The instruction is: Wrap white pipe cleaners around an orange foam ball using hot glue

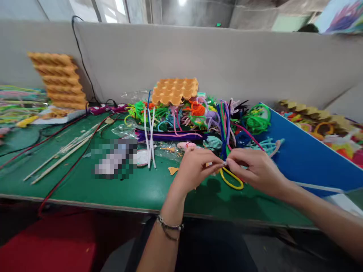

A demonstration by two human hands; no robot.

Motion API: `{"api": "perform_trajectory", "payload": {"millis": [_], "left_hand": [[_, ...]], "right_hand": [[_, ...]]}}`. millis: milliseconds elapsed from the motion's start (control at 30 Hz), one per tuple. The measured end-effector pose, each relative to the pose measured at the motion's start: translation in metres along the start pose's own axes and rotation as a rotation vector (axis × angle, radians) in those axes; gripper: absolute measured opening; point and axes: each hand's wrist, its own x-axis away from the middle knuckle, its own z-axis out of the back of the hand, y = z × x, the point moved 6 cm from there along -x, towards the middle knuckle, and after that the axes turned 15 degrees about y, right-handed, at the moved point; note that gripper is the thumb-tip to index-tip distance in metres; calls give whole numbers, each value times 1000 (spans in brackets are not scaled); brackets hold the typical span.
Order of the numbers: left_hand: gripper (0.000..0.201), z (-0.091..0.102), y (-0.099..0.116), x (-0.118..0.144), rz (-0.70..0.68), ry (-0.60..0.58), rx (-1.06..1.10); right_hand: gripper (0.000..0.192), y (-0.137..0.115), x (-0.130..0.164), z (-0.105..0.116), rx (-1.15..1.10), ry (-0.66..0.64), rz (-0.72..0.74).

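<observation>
Pinching a yellow pipe cleaner | I'm gripping it with left hand and right hand | fingertips meeting over green table

A pixelated blur hides something near the green tabletop's front edge. The small white piece pinched between both hands' fingertips is too small to tell.

There were two hands, a left hand and a right hand. One yellow loop lay under them. One egg tray sat on top of one big pile of fuzzy sticks. Three white sticks lay close together. One blue board leaned nearby.
</observation>
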Motion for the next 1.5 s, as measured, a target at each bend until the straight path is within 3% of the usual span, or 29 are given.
{"api": "perform_trajectory", "payload": {"millis": [167, 267, 333, 433, 500, 567, 700, 867, 1000, 1167, 1333, 1500], "left_hand": [[20, -2, 5, -2, 12, -72, -61], [19, 22, -4, 6, 74, -160, -71], [23, 56, -25, 20, 184, -131, -154], [33, 127, -73, 58, 445, 14, -456], [61, 172, -100, 88, 572, 139, -770], [81, 198, -121, 114, 706, 160, -963], [80, 203, -134, 134, 795, 120, -1023], [75, 197, -116, 139, 806, 129, -1070], [80, 204, -105, 161, 863, 138, -1039], [71, 227, -116, 182, 986, 291, -846], [77, 226, -121, 178, 1164, 177, -915], [76, 219, -115, 172, 1183, 158, -930]], "right_hand": [[27, 12, 7, -12, -144, -82, -205], [28, 9, 8, -12, -178, -103, -188], [29, 7, 7, -10, -174, -88, -171], [29, 8, 7, -7, -169, -73, -182], [30, 10, 7, -6, -168, -63, -206], [31, 14, 8, -5, -163, -55, -235], [36, 15, 9, 0, -137, -29, -281], [44, 9, 10, 9, -119, -8, -291], [48, 10, 10, 12, -94, 17, -297], [50, 10, 9, 11, -69, 30, -286], [56, 7, 10, 15, -47, 49, -265], [63, 8, 12, 23, -53, 63, -293]]}}
